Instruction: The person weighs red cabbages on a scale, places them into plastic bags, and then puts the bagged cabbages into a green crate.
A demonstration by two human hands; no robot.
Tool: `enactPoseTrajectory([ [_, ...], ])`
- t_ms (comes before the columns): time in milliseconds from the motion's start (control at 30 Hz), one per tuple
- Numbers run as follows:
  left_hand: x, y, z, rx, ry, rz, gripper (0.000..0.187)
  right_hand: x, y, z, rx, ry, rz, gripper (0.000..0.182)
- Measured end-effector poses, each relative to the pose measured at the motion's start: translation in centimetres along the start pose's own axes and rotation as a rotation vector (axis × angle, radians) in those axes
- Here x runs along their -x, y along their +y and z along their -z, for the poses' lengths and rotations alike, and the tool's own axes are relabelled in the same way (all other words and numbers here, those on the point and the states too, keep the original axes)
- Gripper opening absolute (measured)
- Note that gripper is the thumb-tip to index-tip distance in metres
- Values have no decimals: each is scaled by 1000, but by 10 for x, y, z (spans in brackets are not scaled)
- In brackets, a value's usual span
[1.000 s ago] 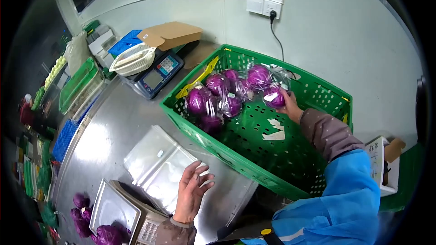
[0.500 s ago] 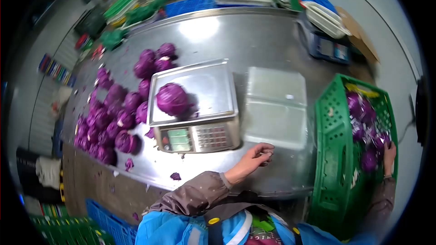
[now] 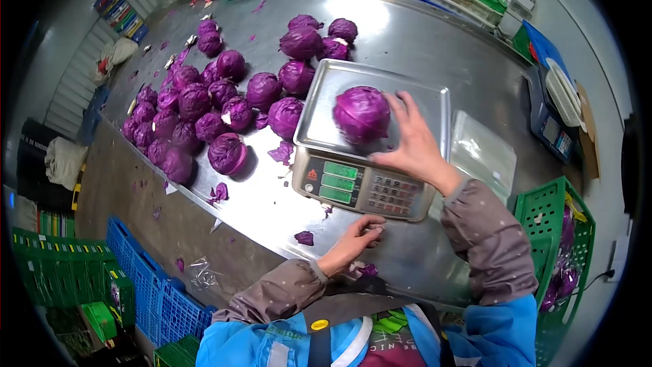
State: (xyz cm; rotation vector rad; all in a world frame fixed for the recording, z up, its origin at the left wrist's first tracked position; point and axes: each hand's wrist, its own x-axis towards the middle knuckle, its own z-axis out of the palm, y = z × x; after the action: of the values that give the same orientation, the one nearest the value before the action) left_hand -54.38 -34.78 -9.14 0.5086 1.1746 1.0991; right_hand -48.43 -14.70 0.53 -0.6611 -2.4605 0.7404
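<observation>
A single red cabbage (image 3: 361, 115) sits on the metal pan of the weighing scale (image 3: 421, 105). My right hand (image 3: 413, 143) reaches over the pan, thumb and fingers spread around the cabbage's right side; the fingertips are at its edge, and whether they touch is hard to tell. In front of the scale, near the table's edge, my left hand (image 3: 356, 239) is loosely closed with curled fingers, and nothing shows in it. Green digits glow on the scale's display (image 3: 338, 181), to the left of its keypad.
Several loose red cabbages (image 3: 195, 100) lie left of the scale on the metal table (image 3: 435, 41). Clear plastic bags (image 3: 482, 153) lie to its right. A green crate (image 3: 543, 231) with wrapped cabbages stands at the right. Another scale (image 3: 549, 119) is at the back right.
My right hand has come out of the green crate and over to the cabbage on the scale. The view has turned right. My left hand is now in front of the scale, its fingers more curled.
</observation>
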Motion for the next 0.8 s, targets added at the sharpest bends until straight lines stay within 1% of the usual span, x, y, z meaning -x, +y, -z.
enactPoseTrajectory([
  [67,4,-2,30,33,68,-7,28,-22,-14,-27,155,-21,-47,94],
  [133,11,-1,65,32,178,-81,27,-35,-7,-47,93,45,-115,91],
  [167,18,11,82,-69,311,-197,29,-38,-4,-51,66,111,-94,88],
  [200,24,26,101,-294,503,-265,34,-41,2,-53,42,177,-76,86],
  [233,18,13,134,-402,753,-396,43,-44,12,-52,-9,197,-76,83],
  [267,15,13,168,-491,979,-551,55,-46,21,-49,-55,220,-83,81],
  [300,27,45,190,-809,1100,-682,65,-47,23,-44,-292,224,-238,80],
  [333,27,62,210,-828,1286,-685,70,-48,27,-39,-526,227,-395,79],
  [367,24,68,239,-890,1417,-721,75,-46,46,-38,-735,263,-466,75],
  [400,21,76,264,-894,1420,-638,82,-47,40,-28,-948,262,-647,72],
  [467,12,83,299,-755,1292,-457,83,-38,49,-15,-1212,304,-723,67],
  [500,14,88,312,-636,1138,-464,79,-34,61,-8,-1196,344,-733,67],
  [533,15,93,325,-517,964,-467,74,-28,78,0,-1369,356,-722,66],
  [567,16,94,337,-540,902,-427,63,-17,96,12,-1532,389,-699,64],
  [600,18,95,337,-639,927,-431,54,-10,115,25,-1560,445,-693,64],
  [633,23,100,326,-645,948,-447,48,-4,128,39,-1537,530,-661,62],
  [667,20,83,350,-343,912,-464,45,6,153,53,-1426,586,-609,60],
  [700,24,87,338,-62,885,-431,49,13,166,70,-1335,671,-623,59],
  [733,25,56,389,-195,825,-488,49,17,164,85,-1179,791,-635,64],
  [767,31,67,374,281,630,-448,53,21,171,99,-1038,914,-719,68],
  [800,35,66,375,504,666,-340,61,36,194,111,-923,936,-704,72],
])
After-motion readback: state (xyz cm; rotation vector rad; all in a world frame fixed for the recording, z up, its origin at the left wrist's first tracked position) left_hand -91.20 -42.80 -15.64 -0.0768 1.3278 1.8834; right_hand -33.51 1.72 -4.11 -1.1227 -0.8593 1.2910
